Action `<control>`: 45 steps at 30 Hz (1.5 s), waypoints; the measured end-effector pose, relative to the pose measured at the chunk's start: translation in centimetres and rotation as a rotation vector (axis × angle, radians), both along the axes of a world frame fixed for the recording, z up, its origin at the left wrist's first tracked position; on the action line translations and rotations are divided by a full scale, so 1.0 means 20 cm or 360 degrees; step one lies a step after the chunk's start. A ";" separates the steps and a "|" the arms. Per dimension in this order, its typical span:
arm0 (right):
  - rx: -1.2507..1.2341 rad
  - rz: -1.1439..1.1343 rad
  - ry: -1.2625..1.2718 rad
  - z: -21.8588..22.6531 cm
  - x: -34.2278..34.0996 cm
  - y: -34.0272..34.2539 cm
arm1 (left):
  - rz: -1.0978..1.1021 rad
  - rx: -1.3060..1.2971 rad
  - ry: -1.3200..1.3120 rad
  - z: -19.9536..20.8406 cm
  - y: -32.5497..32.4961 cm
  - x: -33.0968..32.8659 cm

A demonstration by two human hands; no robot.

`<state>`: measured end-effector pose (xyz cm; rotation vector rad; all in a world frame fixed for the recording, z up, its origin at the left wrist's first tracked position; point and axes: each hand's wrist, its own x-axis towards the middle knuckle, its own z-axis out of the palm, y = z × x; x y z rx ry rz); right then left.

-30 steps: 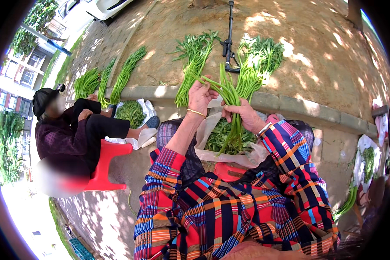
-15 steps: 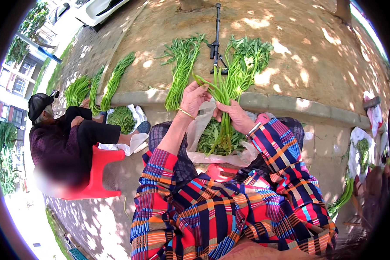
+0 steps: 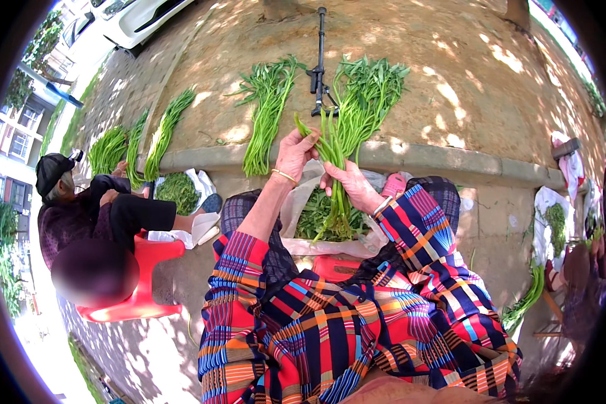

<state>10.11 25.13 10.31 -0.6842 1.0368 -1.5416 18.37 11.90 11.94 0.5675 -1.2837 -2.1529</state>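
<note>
A small bunch of long green leafy vegetable stems [image 3: 339, 210] is in my right hand [image 3: 353, 188], whose fingers wrap round its middle, with the leafy ends hanging down. Just left of it, my left hand [image 3: 295, 157] is closed with thumb and forefinger pinched on the upper end of a stem bending away from the bunch. Beneath both hands, between my knees, an open white plastic bag [image 3: 291, 246] holds a heap of loose green leaves [image 3: 314, 217]. My hands partly cover the bag's far side.
Beyond the stone kerb [image 3: 444, 158], two leafy bundles [image 3: 269, 111] [image 3: 370, 94] flank a black stand [image 3: 320, 60] on bare earth. A seated person [image 3: 94, 202] on a red stool [image 3: 156, 262] is at left, near a bag of greens [image 3: 177, 191]. More stems [image 3: 525, 296] lie at right.
The whole view has shifted slightly, so the bundles and stand sit a little further left. My hands keep nearly the same hold on the stems.
</note>
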 end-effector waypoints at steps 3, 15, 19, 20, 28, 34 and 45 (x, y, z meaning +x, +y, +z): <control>0.0034 0.0015 0.0089 -0.01 -0.02 0.01 | 0.0031 -0.0041 -0.0011 0.00 0.01 -0.01; -0.0001 -0.0274 -0.0042 -0.01 -0.01 0.01 | -0.0054 -0.0030 0.0004 0.03 0.01 -0.03; 0.0075 -0.0442 -0.0271 -0.03 -0.04 0.02 | -0.0038 -0.0108 -0.0019 0.01 0.00 -0.04; 0.0046 -0.0494 -0.0299 -0.03 -0.04 0.02 | -0.0049 -0.0144 -0.0065 0.00 -0.01 -0.04; -0.0139 -0.0630 -0.0069 -0.04 -0.06 0.01 | 0.0169 -0.0474 -0.0292 0.01 -0.08 0.02; -0.0095 -0.0612 -0.0023 0.01 -0.07 0.04 | 0.0503 -0.1125 -0.0547 -0.08 -0.24 0.10; -0.0087 -0.0718 -0.0219 -0.07 -0.10 0.07 | -0.0327 -0.0540 -0.0231 -0.17 0.09 -0.17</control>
